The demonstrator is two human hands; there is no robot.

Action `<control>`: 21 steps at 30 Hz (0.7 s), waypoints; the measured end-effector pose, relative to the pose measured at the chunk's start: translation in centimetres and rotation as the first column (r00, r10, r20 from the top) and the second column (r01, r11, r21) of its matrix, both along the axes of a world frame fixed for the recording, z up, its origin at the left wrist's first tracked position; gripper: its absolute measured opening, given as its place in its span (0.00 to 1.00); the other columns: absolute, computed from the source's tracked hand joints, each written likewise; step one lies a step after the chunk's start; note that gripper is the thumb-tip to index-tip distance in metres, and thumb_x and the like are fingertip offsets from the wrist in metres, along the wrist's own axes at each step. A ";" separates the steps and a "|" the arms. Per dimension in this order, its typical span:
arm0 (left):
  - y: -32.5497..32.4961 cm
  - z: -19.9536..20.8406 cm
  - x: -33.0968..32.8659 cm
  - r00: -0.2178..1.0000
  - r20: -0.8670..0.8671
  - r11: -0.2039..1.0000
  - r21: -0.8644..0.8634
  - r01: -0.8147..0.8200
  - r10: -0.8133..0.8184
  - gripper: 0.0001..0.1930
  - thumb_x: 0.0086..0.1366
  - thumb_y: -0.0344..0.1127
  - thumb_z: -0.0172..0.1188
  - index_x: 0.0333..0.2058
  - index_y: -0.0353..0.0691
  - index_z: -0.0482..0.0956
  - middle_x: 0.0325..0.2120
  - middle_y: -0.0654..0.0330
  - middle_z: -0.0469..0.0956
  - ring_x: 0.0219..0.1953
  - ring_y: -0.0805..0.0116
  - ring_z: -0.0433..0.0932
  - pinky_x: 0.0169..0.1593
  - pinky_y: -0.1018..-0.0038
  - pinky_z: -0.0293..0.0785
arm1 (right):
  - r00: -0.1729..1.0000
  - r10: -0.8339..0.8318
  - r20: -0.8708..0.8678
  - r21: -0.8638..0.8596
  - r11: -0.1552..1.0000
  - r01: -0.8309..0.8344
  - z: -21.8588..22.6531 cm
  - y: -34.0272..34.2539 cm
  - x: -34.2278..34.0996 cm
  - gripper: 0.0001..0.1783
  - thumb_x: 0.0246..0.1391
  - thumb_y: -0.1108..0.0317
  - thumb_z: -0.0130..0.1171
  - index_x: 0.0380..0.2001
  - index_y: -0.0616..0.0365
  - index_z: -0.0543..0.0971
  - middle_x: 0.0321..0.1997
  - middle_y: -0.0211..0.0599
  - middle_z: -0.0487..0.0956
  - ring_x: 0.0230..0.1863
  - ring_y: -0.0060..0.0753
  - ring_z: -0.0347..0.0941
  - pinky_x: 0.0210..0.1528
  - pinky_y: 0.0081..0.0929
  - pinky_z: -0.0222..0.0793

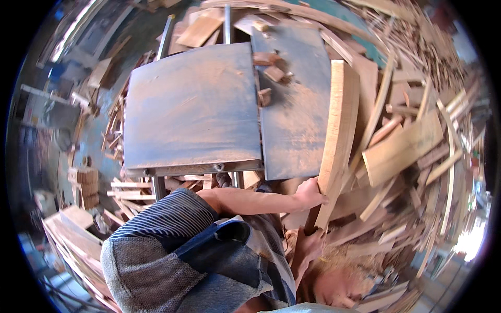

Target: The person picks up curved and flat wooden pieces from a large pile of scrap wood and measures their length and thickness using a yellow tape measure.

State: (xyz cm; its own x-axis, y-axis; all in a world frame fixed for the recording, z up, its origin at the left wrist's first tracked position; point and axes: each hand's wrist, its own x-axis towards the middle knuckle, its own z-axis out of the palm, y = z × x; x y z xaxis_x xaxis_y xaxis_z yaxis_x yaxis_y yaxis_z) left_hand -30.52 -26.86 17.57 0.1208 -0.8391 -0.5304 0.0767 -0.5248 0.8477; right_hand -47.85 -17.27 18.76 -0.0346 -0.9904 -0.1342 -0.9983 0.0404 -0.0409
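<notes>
A long, thick wooden board [338, 130] stretches away from me along the right side of the metal table. My left hand [311, 193] is closed around the board's left edge, not far from its near end. Just below it, my right hand [311, 244] grips that near end, its fingers partly hidden by the wood. To the left lies the metal table, whose large left plate [193, 104] and narrower right plate [295, 104] carry sawdust. Small wood offcuts [274, 73] sit by the gap between the plates.
Scrap wood is heaped to the right, with a wide pale plank [404, 148] on top. Cut pieces are stacked [83, 188] on the floor at left, and more boards [73, 235] lie at lower left. Metal rails [227, 23] stick out beyond the table's far edge.
</notes>
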 end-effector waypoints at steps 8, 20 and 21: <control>7.9 -1.0 12.7 0.687 -0.473 0.793 0.044 -0.607 0.552 0.20 0.51 0.20 0.66 0.45 0.31 0.80 0.38 0.56 0.84 0.39 0.67 0.82 0.43 0.71 0.79 | 0.911 0.046 0.409 0.112 0.989 -0.100 -0.4 -2.7 -6.5 0.26 0.57 0.53 0.67 0.45 0.67 0.82 0.43 0.53 0.83 0.42 0.49 0.79 0.46 0.41 0.73; 20.0 -7.5 22.8 0.188 -0.727 0.478 0.214 -0.852 0.660 0.14 0.55 0.26 0.61 0.43 0.33 0.79 0.38 0.57 0.82 0.41 0.63 0.80 0.49 0.69 0.75 | 0.032 -0.776 0.630 0.766 0.614 -0.191 -5.8 -8.2 -3.5 0.32 0.65 0.35 0.53 0.53 0.54 0.74 0.33 0.34 0.77 0.20 0.26 0.67 0.14 0.24 0.65; 20.6 -9.3 23.1 0.177 -0.739 0.470 0.207 -0.858 0.650 0.14 0.56 0.26 0.61 0.43 0.33 0.79 0.39 0.57 0.82 0.42 0.63 0.80 0.50 0.69 0.75 | -0.001 -0.781 0.624 0.761 0.608 -0.227 -7.0 -9.8 -3.2 0.32 0.64 0.36 0.53 0.53 0.53 0.73 0.33 0.33 0.76 0.19 0.26 0.67 0.14 0.24 0.64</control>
